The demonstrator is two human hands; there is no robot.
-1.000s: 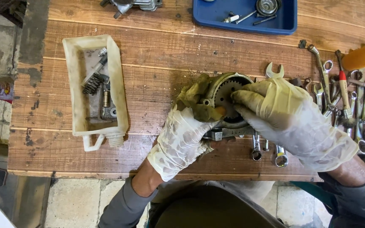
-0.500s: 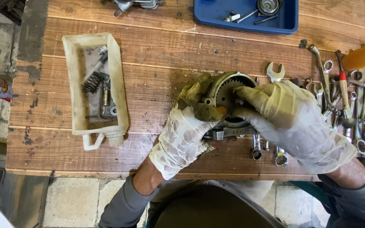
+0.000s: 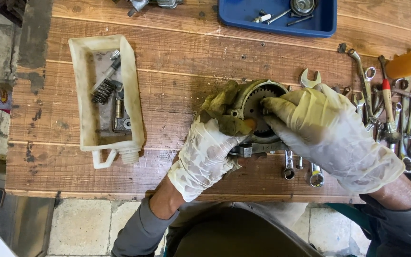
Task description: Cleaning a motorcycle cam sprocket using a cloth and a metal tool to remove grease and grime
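- From the head view, we see much of the round metal housing [image 3: 252, 110] covered by both gloved hands; only its upper rim and a stretch of the toothed gear [image 3: 260, 105] inside show.
- We cannot make out the lower part of the housing: it is hidden under the palms, with only a grey metal edge showing between the wrists.
- The spanners [image 3: 396, 119] at the right run off the picture edge, and the blue tray [image 3: 281, 26] at the top is cut off.
- Our left hand [image 3: 210, 150] has its fingers curled tight around the housing's left side, clamped on it, with a dirty rag [image 3: 224, 112] bunched against it.
- Our right hand [image 3: 324, 131] lies over the housing's right side, fingers close together, the tips touching the gear.
- The housing rests on the wooden table [image 3: 181, 62], near its front edge, well apart from the white plastic container [image 3: 84, 95] at the left.
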